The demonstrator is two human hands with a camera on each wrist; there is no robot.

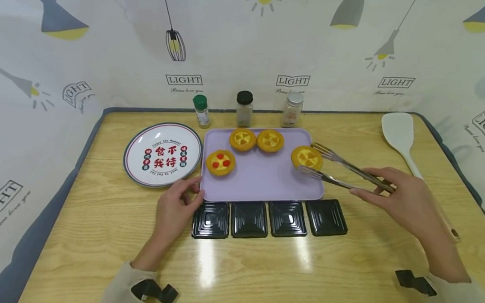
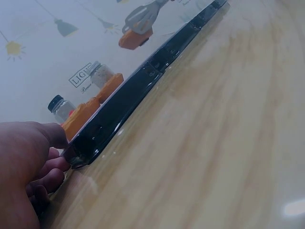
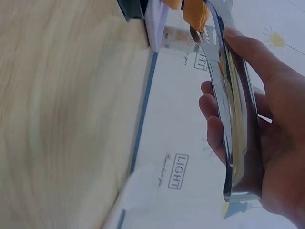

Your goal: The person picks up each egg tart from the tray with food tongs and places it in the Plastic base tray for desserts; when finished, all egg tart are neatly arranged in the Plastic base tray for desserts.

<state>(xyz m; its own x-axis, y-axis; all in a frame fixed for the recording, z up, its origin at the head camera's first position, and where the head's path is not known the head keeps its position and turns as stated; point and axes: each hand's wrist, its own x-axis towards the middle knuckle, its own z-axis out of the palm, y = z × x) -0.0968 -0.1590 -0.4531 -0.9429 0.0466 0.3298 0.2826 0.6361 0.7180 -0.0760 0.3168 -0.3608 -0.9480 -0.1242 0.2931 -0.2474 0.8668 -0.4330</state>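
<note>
While the left hand [image 1: 176, 209] pinches the purple tray [image 1: 264, 182] by its edge, right hand [image 1: 405, 203] curls fingers round metal tongs [image 1: 350, 165]: one tart [image 1: 307, 156] lifted above tray; three other tarts [image 1: 220, 163] remaining there; four black dishes [image 1: 210, 220] bearing none.

Bounded by a pale wood-grain tabletop [image 1: 88, 248] below and printed white sheeting [image 1: 125, 61] around.

Rises behind and along both sides, patterned with grey, blue and yellow hanging lamps [image 1: 59, 17] and with framed "LIGHT" labels [image 1: 184, 80] over smaller script [image 1: 186, 89]. Edged around the tabletop by a blue-grey band [image 1: 19, 269], wider at the near left. Lit brightly enough to leave white streaks of glare [image 1: 207, 266] on the wood. Perhaps cloth, perhaps paper; hard to tell from these angles.
</note>
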